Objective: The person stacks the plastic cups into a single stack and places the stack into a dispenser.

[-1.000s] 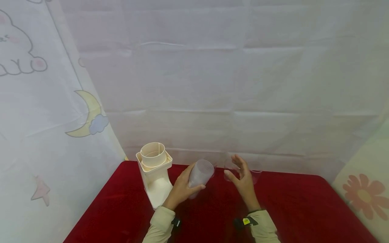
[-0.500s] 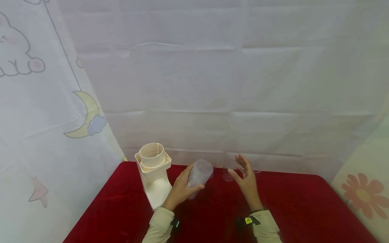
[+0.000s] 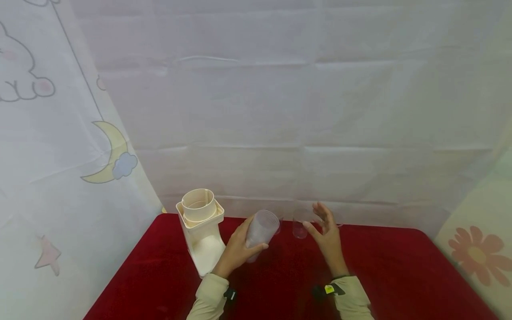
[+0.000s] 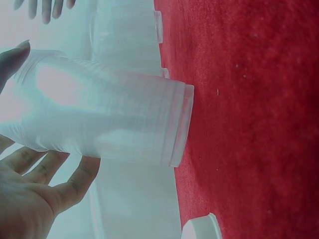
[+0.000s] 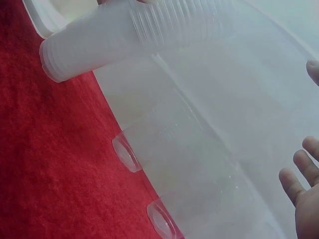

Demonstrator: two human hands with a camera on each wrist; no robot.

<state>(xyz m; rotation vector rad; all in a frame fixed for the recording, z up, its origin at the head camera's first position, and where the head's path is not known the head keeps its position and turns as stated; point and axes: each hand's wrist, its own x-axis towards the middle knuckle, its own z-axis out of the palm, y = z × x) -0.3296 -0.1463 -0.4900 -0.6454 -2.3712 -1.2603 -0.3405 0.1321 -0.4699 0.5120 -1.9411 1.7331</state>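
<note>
My left hand grips a tilted stack of nested clear plastic cups, thumb on one side and fingers on the other, as the left wrist view shows. My right hand is raised with thumb and fingers apart and nothing gripped. Beside its thumb a single clear plastic cup stands near the table's back edge. Another clear cup shows partly behind the stack, and a faint rim shows behind the right hand. In the right wrist view, two single cups stand apart, with bases at one cup and a second cup.
Left of the stack stands a cream plastic holder with a round open collar on top. A red cloth covers the table. A white sheet hangs close behind its back edge, and a printed sheet hangs at the left.
My right hand has moved a little to the right, away from the single cup beside its thumb. The left hand keeps its grip on the stack. The head view has shifted slightly.
</note>
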